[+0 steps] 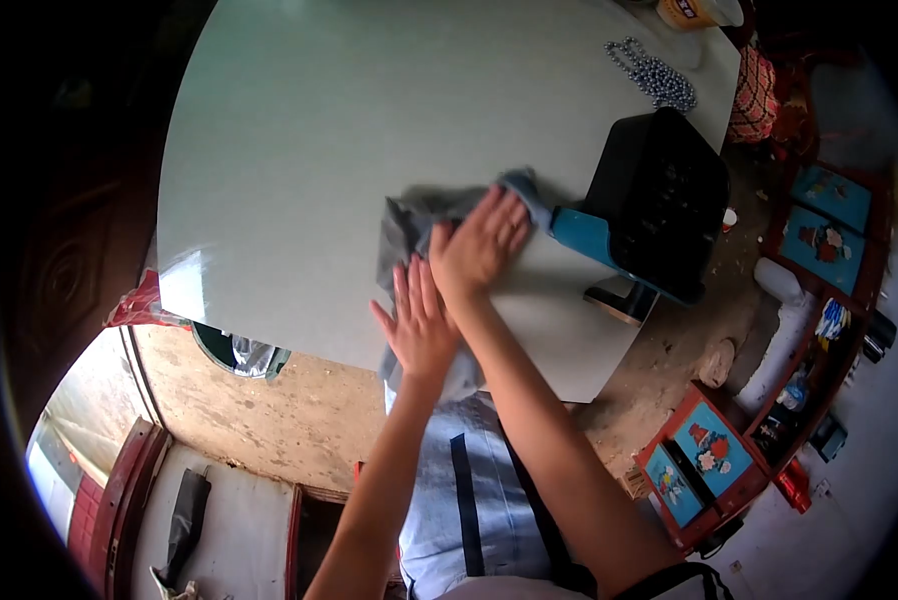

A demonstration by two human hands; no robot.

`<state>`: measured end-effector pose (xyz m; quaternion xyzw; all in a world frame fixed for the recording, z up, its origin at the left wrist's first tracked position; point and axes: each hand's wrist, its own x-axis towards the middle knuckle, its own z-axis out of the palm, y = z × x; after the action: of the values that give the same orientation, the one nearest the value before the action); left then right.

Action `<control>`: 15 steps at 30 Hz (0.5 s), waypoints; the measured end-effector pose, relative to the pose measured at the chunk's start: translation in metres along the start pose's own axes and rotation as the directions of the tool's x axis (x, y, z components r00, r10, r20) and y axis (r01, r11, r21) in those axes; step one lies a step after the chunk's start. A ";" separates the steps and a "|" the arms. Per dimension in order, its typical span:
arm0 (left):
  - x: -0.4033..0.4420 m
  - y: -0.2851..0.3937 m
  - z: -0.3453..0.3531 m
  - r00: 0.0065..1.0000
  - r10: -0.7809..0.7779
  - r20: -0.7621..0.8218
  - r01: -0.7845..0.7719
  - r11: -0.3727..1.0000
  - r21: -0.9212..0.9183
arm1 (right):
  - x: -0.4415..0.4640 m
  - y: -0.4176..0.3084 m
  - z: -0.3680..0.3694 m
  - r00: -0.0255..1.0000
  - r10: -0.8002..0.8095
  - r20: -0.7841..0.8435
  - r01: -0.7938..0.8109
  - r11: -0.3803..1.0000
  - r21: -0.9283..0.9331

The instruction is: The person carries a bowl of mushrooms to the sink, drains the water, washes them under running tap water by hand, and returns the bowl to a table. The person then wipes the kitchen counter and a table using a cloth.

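On the pale round table lies a crumpled grey cloth (401,228), part of it hanging at the near edge. My left hand (421,325) rests flat on the cloth, fingers spread. Just above and to the right, my right hand (481,245) also lies flat on the cloth, with its fingers stretched out toward a bunched blue-grey end. Close to the right hand's fingertips stands a black container (659,190) with a teal strip (581,232) along its near side. Neither hand is closed round anything.
The pale table (299,150) has a string of silvery beads (654,78) at its far right, with a yellow-labelled tub (694,12) behind. Beyond the right edge are red cabinets with blue panels (711,450). A green bin (234,350) stands below the left edge.
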<state>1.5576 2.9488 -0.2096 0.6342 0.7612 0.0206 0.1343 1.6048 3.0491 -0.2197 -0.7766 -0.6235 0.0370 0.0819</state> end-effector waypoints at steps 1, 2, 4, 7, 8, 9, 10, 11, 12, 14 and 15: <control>0.018 -0.001 0.000 0.999 0.003 -0.049 -0.003 1.000 0.000 | 0.019 -0.007 0.003 0.999 -0.047 0.013 0.046 0.999 0.027; 0.035 -0.002 -0.003 0.999 -0.008 -0.046 0.009 1.000 0.017 | 0.036 -0.014 0.008 0.991 -0.137 0.010 0.137 0.990 0.037; 0.063 -0.005 -0.015 0.999 -0.003 -0.042 0.005 1.000 0.029 | 0.065 -0.029 0.007 0.979 -0.204 -0.029 0.205 0.975 0.082; 0.066 -0.011 -0.012 0.999 0.020 -0.028 -0.019 0.998 0.062 | 0.051 -0.029 0.004 0.981 -0.189 -0.046 0.191 0.981 0.038; 0.062 -0.012 -0.013 0.999 0.022 -0.034 -0.020 0.998 0.058 | 0.030 -0.024 -0.007 0.985 -0.171 0.011 0.171 0.985 0.021; 0.050 -0.013 -0.013 0.999 0.053 -0.003 -0.053 0.995 0.089 | 0.004 -0.014 -0.014 0.984 -0.176 0.032 0.175 0.984 0.025; 0.038 -0.014 -0.010 0.996 0.083 0.029 -0.086 0.989 0.117 | -0.024 -0.003 -0.021 0.976 -0.181 0.121 0.183 0.983 -0.010; 0.025 -0.019 -0.002 0.993 0.111 0.040 -0.117 0.973 0.199 | -0.049 0.004 -0.033 0.959 -0.133 0.250 0.145 0.989 -0.029; 0.014 -0.020 -0.007 0.985 0.128 0.118 -0.146 0.976 0.161 | -0.068 0.013 -0.040 0.946 -0.124 0.301 0.130 0.992 0.002; 0.002 -0.017 -0.004 0.983 0.120 0.142 -0.155 0.952 0.266 | -0.067 0.020 -0.045 0.946 -0.166 0.279 0.176 0.984 -0.011; 0.003 -0.016 -0.002 0.990 0.118 0.083 -0.134 0.962 0.236 | -0.054 0.015 -0.045 0.956 -0.173 0.237 0.162 0.985 0.068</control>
<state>1.5410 2.9487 -0.2120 0.6932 0.7112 -0.0852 0.0804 1.6146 2.9894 -0.1810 -0.7085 -0.6913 0.1393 0.0265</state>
